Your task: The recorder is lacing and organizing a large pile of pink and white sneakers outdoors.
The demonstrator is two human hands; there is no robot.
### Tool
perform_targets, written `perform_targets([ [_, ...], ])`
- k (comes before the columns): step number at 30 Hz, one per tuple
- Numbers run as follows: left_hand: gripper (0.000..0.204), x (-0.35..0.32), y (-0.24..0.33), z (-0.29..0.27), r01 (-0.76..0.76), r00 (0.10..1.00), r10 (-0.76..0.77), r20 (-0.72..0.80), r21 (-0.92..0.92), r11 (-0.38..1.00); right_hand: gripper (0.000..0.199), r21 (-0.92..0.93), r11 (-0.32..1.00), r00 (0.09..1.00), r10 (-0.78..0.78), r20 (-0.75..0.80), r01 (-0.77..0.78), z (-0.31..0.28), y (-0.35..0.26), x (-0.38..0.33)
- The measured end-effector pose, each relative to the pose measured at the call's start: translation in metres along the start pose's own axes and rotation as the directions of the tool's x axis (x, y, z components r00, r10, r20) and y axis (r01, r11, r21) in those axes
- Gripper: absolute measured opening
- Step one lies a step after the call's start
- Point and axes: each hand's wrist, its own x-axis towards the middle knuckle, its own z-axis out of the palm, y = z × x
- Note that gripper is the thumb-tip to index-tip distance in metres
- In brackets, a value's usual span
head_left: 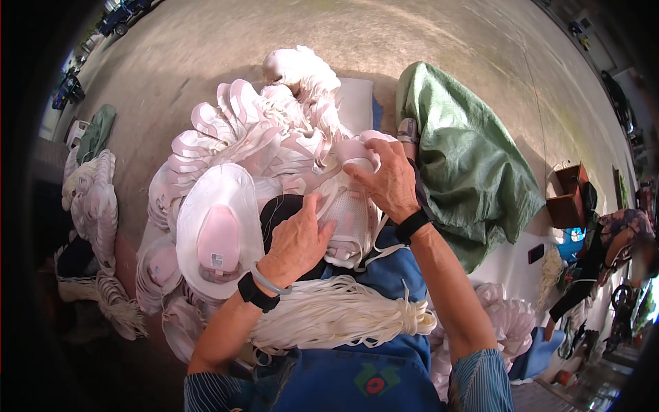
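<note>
A white and pink shoe upper (349,221) with a mesh front lies over my lap, its toe end toward me. My right hand (392,180) is closed on its padded pink collar (355,148), thumb on the near side and fingers over the top. My left hand (296,237) is at the upper's left side, with thumb and forefinger apart; its other fingers are partly hidden. White lacing runs along the upper near both hands. Across my lap, below the hands, lies a thick bundle of cream shoelaces (336,312).
Left of my hands stands another white upper with a pink insole (218,237). Many nested uppers (233,127) are heaped behind it. A green sack (460,165) is at the right. More uppers (96,206) lie far left, and another person's arm (573,299) shows far right.
</note>
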Motion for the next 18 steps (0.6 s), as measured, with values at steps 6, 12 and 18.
perform_targets([
  [6, 0.048, 0.000, -0.012, 0.006, -0.042, 0.998, 0.040, -0.039, -0.035, 0.999, 0.048, 0.081, 0.996, 0.999, 0.037, 0.035, -0.040, -0.005, 0.003, 0.006],
  [12, 0.045, 0.000, 0.001, 0.002, 0.021, 0.999, -0.023, 0.038, 0.057, 0.998, 0.056, 0.046, 0.998, 0.990, 0.031, 0.138, -0.038, -0.007, 0.016, 0.007],
  [18, 0.041, -0.006, -0.005, 0.009, -0.039, 0.999, 0.041, -0.023, 0.057, 0.998, 0.057, -0.039, 0.983, 0.980, 0.180, 0.086, -0.177, -0.029, -0.015, -0.011],
])
